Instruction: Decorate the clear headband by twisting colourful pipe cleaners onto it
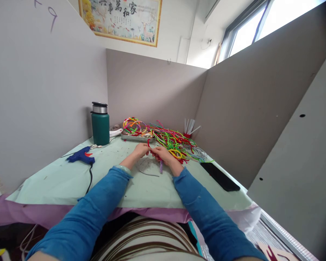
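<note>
Over the middle of the table, my left hand (142,149) and my right hand (162,153) meet with fingers closed around a small red fuzzy stem (149,143), whose tip sticks up between them. A purple fuzzy piece (161,167) hangs below my right hand. A thin grey stem (149,174) lies on the cloth just beneath the hands. Behind them, a metal tray (137,138) holds coloured loops and bits, and a heap of many-coloured fuzzy stems (174,140) spreads to its right.
A green bottle (100,128) stands at the back left, with a blue glue gun (81,156) and its cord in front. A black phone (220,176) lies at the right. White sticks stand in a red holder (187,135). Grey partitions (152,87) enclose the table.
</note>
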A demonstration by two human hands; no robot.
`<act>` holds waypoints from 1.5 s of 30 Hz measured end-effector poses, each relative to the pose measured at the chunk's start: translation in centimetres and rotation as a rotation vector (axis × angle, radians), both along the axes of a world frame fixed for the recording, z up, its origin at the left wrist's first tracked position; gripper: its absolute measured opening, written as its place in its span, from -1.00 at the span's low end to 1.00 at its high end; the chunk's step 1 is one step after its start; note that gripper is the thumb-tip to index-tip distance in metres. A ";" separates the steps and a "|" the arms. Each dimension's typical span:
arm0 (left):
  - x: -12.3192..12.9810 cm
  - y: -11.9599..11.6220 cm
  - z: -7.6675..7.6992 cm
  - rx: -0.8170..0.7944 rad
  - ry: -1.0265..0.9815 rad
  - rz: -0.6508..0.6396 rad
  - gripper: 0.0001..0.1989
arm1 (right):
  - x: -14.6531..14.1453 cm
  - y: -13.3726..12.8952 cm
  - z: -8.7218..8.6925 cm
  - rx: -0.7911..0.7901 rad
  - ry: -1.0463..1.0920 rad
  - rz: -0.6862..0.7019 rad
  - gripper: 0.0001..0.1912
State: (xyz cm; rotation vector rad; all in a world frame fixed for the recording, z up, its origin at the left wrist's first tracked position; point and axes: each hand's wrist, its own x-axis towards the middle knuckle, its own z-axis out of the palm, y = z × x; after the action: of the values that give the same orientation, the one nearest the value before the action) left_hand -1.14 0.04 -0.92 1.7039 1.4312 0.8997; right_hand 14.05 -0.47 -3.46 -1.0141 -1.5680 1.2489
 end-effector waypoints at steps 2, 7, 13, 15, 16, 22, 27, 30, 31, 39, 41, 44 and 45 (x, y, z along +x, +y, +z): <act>0.0 -0.4 0.4 -0.055 -0.032 0.017 -0.83 | -0.1 -0.1 0.0 0.034 0.010 0.013 -0.65; 0.2 -1.2 1.1 -0.157 -0.126 -0.007 -0.85 | 0.0 -0.5 0.3 -0.021 0.058 0.055 -0.64; 0.2 -0.6 0.3 -0.036 -0.069 -0.016 -0.77 | 0.2 -0.3 0.7 -0.190 0.150 0.127 -0.68; 0.2 -0.1 -0.1 0.072 -0.001 0.044 -0.73 | 0.2 0.0 0.7 -0.237 0.181 0.082 -0.72; 0.2 0.0 -0.3 0.123 0.038 0.065 -0.72 | 0.3 0.1 0.8 -0.259 0.197 0.050 -0.74; 0.0 0.3 -0.8 0.610 0.315 0.035 -0.79 | 0.5 0.7 0.7 -0.332 0.271 -0.026 -0.78; 0.0 0.2 -1.1 0.753 0.416 -0.048 -0.75 | 0.5 0.6 0.6 -0.321 0.287 -0.008 -0.81; 0.0 0.4 -1.2 0.761 0.441 -0.054 -0.76 | 0.4 0.4 0.7 -0.325 0.280 0.003 -0.81; 0.0 0.5 -1.2 0.761 0.449 -0.053 -0.75 | 0.4 0.3 0.8 -0.324 0.281 0.006 -0.80; 0.0 0.5 -0.9 0.715 0.524 -0.060 -0.73 | 0.1 0.1 0.7 -0.204 0.205 -0.035 -0.75; 0.0 0.5 -0.8 0.704 0.534 -0.056 -0.74 | 0.0 0.0 0.6 -0.155 0.186 -0.063 -0.72; 0.1 0.7 -0.8 0.687 0.556 -0.049 -0.76 | -0.1 -0.2 0.5 -0.066 0.135 -0.099 -0.67; 0.1 0.7 -0.8 0.684 0.561 -0.046 -0.76 | -0.1 -0.2 0.4 -0.033 0.108 -0.109 -0.65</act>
State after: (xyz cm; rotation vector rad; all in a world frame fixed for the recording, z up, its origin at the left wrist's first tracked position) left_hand -1.07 0.75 -1.72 2.6510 1.5098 1.0022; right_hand 13.96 -0.67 -3.08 -1.0219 -1.3951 1.2368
